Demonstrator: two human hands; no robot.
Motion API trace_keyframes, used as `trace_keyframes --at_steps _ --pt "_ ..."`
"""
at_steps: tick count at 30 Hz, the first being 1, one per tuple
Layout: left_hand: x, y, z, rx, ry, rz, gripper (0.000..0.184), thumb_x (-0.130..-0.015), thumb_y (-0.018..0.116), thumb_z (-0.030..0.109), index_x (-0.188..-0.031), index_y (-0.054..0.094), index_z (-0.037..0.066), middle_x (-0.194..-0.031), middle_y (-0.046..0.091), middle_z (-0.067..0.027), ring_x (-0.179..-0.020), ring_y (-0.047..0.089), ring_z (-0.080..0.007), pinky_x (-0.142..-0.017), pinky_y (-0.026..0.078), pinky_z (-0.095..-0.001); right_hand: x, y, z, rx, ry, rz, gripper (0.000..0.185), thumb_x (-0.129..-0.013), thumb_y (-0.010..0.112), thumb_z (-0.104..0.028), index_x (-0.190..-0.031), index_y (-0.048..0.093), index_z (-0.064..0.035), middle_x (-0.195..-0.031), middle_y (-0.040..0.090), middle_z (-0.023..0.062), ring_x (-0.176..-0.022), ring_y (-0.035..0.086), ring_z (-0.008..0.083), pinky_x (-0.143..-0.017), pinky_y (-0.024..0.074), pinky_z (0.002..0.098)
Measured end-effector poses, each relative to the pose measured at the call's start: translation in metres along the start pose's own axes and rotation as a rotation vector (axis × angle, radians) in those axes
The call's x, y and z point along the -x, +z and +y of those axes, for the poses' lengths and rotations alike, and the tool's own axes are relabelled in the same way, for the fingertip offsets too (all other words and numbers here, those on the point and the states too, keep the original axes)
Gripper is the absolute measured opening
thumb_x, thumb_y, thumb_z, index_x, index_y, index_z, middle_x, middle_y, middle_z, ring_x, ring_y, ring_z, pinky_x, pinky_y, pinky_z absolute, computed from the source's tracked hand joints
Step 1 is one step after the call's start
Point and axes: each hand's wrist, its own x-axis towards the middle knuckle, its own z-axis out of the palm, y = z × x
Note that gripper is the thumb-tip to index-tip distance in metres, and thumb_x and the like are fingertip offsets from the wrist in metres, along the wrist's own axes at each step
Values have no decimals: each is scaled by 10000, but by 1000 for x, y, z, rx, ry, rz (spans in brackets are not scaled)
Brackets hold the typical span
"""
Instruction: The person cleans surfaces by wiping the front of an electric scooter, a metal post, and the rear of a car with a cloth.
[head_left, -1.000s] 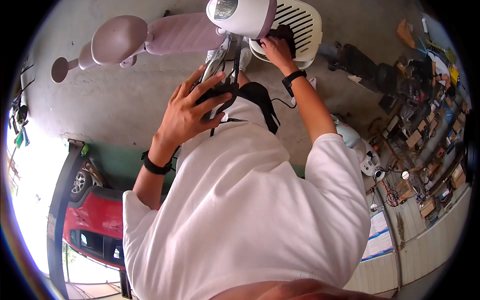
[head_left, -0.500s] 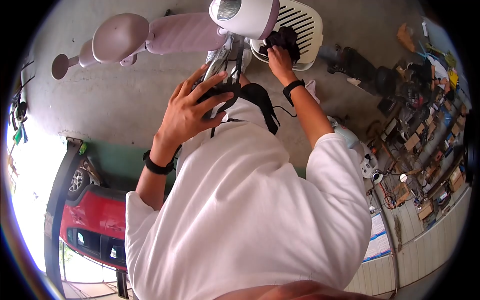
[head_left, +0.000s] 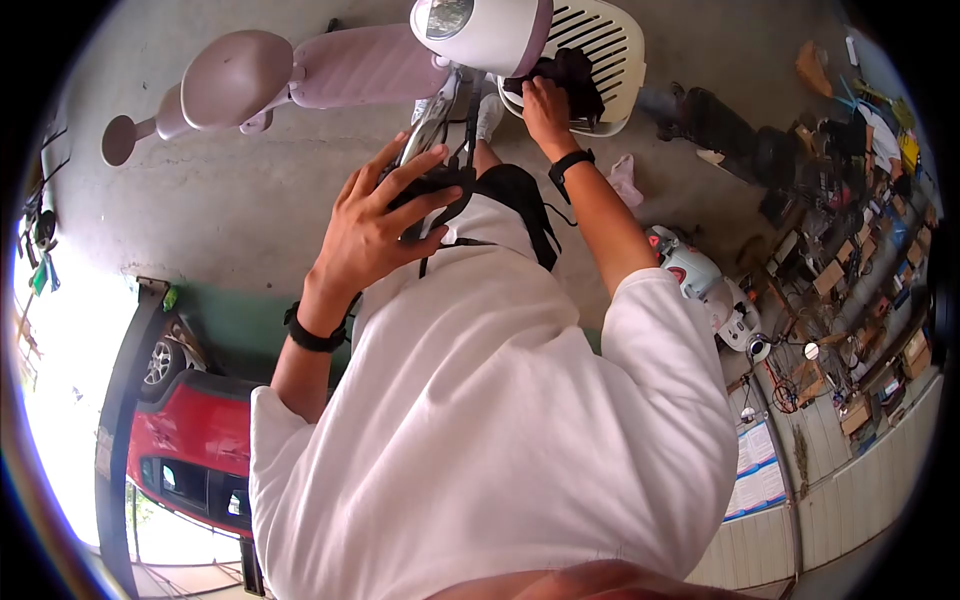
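My left hand (head_left: 385, 215) rests with fingers spread on a dark object with black cables (head_left: 440, 180) in front of my waist; nothing is gripped in it. Up at the basket my right hand (head_left: 546, 108) has its fingers closed on a dark cloth (head_left: 570, 80). The cloth lies bunched at the near side of the cream slotted basket (head_left: 625, 60). Just left of the basket is the white and pink front (head_left: 490, 35) of a scooter, with a pink seat (head_left: 365, 68) and a rounded backrest (head_left: 238, 78) beyond it.
A pale crumpled cloth (head_left: 624, 182) lies on the concrete floor (head_left: 200, 210). Beside my right arm stands a white and light-blue scooter (head_left: 700, 280). Boxes, parts and cables (head_left: 850, 260) crowd the right side. A red car (head_left: 195, 425) is at the lower left.
My right hand, still on the dark cloth, has shifted slightly left since half a second ago, and the cloth's folds have changed. My left hand has stayed in place.
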Motion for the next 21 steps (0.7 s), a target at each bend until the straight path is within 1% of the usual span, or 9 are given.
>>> trace_keyframes --at_steps 1,3,5,7,8,10,13,15,21 --pt "0 1 2 8 5 -3 444 -704 818 197 -1130 741 294 -1491 506 52 -1397 447 -315 -1040 471 -446 6 1 3 4 18 -4 72 -858 600 -72 -913 646 -75 -905 619 85 -907 619 294 -759 491 437" --pt "-1 1 1 -2 -7 -8 458 -678 854 168 -1117 757 257 -1479 525 15 -1398 445 -349 -1051 481 -484 20 0 11 -10 11 -31 71 -852 602 -63 -909 643 -69 -903 613 88 -910 616 298 -766 491 438" --pt "-2 0 1 -5 -8 -1 459 -678 854 168 -1118 756 256 -1479 525 14 -1403 439 -347 -1053 480 -485 21 4 15 -30 -21 -59 70 -846 604 -54 -904 641 -62 -901 607 91 -913 612 301 -773 490 440" --pt "0 -1 2 -5 -8 -6 461 -677 854 169 -1119 754 255 -1480 525 13 -1407 434 -345 -1054 479 -486 21 2 13 -57 -31 -15 39 -840 606 -64 -854 642 -69 -900 611 86 -916 613 290 -802 491 429" --pt "-1 -1 3 -4 -8 -11 462 -678 853 168 -1121 753 255 -1479 525 12 -1407 433 -345 -1057 478 -485 20 0 11 -56 -31 -15 39 -840 606 -64 -854 642 -69 -900 611 86 -916 613 290 -802 491 429" --pt "-3 -1 2 -7 -8 -16 464 -678 852 167 -1123 752 255 -1479 525 11 -1408 432 -345 -1061 477 -484 13 0 4 -104 1 55 43 -847 598 -75 -853 640 -70 -889 607 88 -914 611 288 -801 491 422" --pt "-1 1 2 8 -9 -23 471 -670 854 160 -1120 752 252 -1476 527 7 -1400 436 -361 -1063 477 -485 3 5 -4 -86 25 54 50 -850 595 -90 -857 640 -70 -883 608 86 -913 611 283 -795 487 420" --pt "-3 -1 2 -6 -24 -14 439 -709 811 187 -1129 744 296 -1486 515 52 -1393 454 -325 -1046 467 -458 4 1 -3 -66 23 37 54 -852 594 -103 -861 639 -76 -881 609 82 -909 613 275 -786 485 415" --pt "0 2 2 -11 -44 -15 442 -704 820 186 -1125 750 303 -1485 518 57 -1394 456 -331 -1050 465 -463 13 -7 6 38 12 -29 69 -849 611 -118 -870 670 -88 -892 617 69 -946 614 262 -802 482 434"
